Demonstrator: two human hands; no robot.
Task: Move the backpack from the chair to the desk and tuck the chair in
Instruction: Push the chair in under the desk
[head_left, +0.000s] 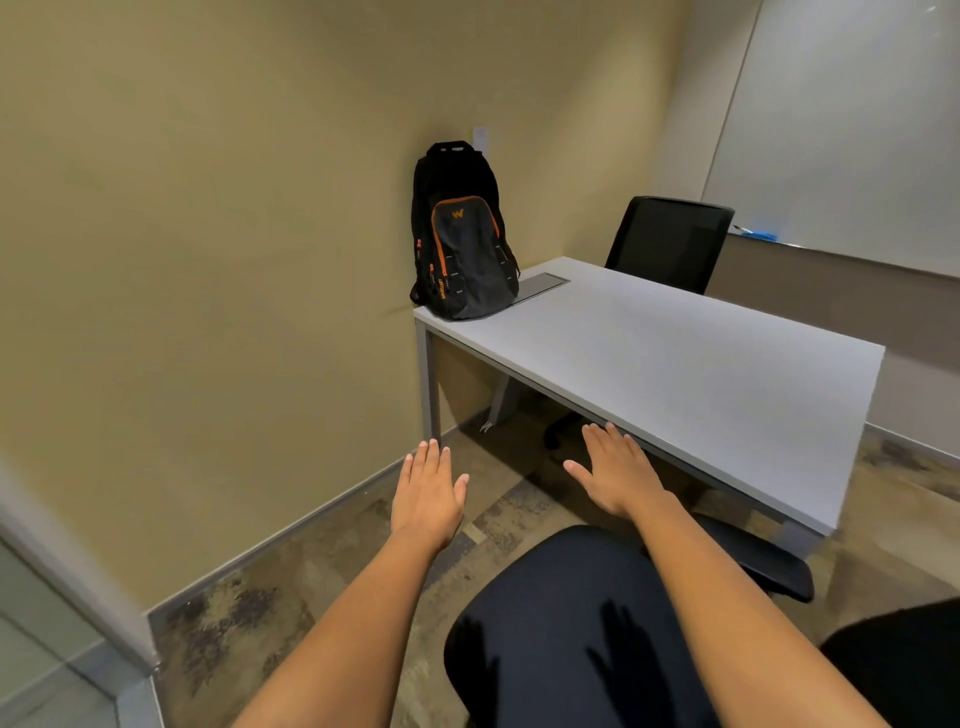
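While backpack stands on desk: both hands flat, empty, well apart from it.

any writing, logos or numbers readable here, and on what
"W": an orange logo letter on the front pocket of the backpack, which stands on the desk.
Orange vertical lettering low on the backpack's left side: there, but too small and blurred to read.
White plate on the wall behind the backpack: no readable marking.
Whiteboard: no readable writing.
Nothing else carries text.
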